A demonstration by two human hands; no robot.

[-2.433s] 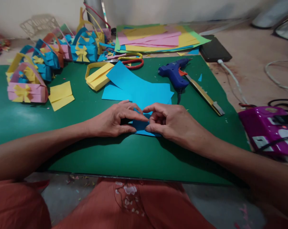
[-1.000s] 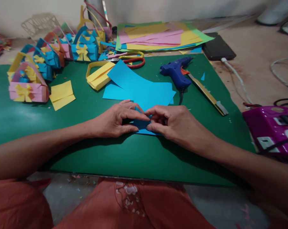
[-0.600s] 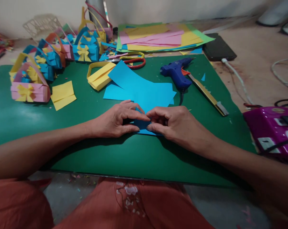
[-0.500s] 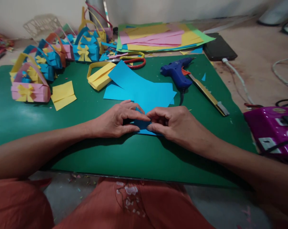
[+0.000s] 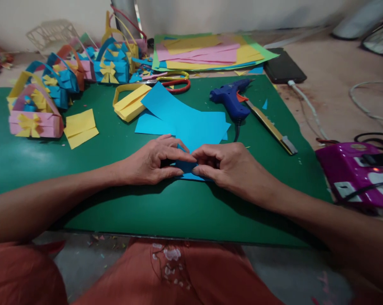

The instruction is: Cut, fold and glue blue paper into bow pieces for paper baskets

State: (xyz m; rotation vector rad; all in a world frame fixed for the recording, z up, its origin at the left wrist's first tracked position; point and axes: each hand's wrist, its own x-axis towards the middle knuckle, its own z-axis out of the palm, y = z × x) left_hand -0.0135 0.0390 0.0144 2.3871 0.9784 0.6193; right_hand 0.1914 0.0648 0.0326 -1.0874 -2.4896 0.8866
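Observation:
A blue sheet of paper [image 5: 188,168] is between my hands on the green board [image 5: 159,207], its near edge lying on the surface and part of it raised in a fold. My left hand [image 5: 156,160] grips it from the left, index finger stretched across the fold and thumb on the near edge. From the right, my right hand [image 5: 227,164] pinches the same paper between thumb and fingers. The fingertips of both hands almost meet. Just beyond them lie loose blue sheets [image 5: 196,125], overlapping each other; the hands partly hide where they end.
Behind lie a yellow paper box [image 5: 132,103], scissors [image 5: 178,90] and a paper stack [image 5: 197,55]. To the right are a blue glue gun [image 5: 231,97], a cutter knife [image 5: 270,127], a phone [image 5: 284,65] and a purple device [image 5: 353,169]. Paper baskets [image 5: 35,123] and a yellow piece [image 5: 81,128] stand left.
The view has shifted a little, so everything sits slightly further left. Both hands keep nearly the same grip on the blue paper.

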